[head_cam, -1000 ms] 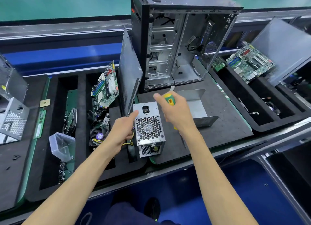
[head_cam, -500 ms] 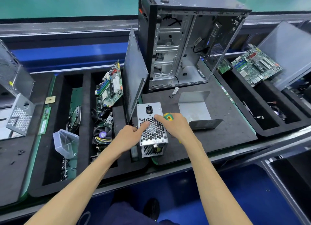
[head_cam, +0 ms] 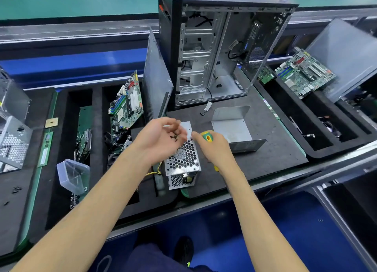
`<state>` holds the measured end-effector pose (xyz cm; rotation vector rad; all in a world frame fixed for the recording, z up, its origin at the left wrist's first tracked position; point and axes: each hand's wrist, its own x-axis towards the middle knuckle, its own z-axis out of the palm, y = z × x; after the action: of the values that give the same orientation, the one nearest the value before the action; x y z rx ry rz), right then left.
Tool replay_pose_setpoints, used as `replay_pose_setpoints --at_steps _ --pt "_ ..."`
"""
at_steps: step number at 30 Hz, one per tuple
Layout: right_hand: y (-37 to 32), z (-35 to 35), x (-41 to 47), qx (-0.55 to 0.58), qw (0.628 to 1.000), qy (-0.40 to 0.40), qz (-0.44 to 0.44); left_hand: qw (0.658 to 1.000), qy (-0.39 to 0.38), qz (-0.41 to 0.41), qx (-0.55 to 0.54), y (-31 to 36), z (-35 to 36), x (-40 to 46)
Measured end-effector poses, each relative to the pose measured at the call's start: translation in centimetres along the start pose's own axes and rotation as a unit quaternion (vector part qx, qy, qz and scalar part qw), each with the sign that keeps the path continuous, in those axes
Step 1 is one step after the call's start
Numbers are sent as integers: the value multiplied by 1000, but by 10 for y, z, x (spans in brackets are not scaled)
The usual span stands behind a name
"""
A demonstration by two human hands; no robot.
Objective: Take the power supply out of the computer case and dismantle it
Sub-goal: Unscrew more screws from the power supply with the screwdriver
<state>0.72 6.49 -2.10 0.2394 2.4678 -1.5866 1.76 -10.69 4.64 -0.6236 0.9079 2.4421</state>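
Where the bench (head_cam: pixel 265 149) began at the far left, a perforated metal cover (head_cam: pixel 12 143) lay flat, and nearer the front a clear plastic tub (head_cam: pixel 73 175) sat tilted on the black foam tray (head_cam: pixel 98 108). A motherboard (head_cam: pixel 126 103) leaned upright in one slot of that tray, with a grey side panel (head_cam: pixel 156 78) propped beside it. The left hand (head_cam: pixel 161 139) was turned palm up with its fingers loosely cupped, and a few small dark screws (head_cam: pixel 174 136) lay in it. Just below both hands stood the power supply (head_cam: pixel 182 159), out of the case, its honeycomb grille facing up. The right hand (head_cam: pixel 214 147) gripped a green and yellow screwdriver (head_cam: pixel 208 136), forefinger stretched toward the left palm. Behind stood the emptied computer case (head_cam: pixel 214 47), and a bent metal shell (head_cam: pixel 232 127) lay at right.
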Motion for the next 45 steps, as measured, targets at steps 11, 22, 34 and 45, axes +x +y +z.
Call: replay_pose_setpoints --at_steps 11,22,34,45 --pt "5 -26 17 131 991 19 21 995 -42 -65 -65 1 24 36" --pt "10 -28 40 127 990 42 39 795 -40 59 602 21 64 82" --pt "18 -30 51 133 987 39 79 568 -60 -6 821 4 64 183" --pt "30 -26 58 131 985 37 108 505 -83 14 859 -7 45 210"
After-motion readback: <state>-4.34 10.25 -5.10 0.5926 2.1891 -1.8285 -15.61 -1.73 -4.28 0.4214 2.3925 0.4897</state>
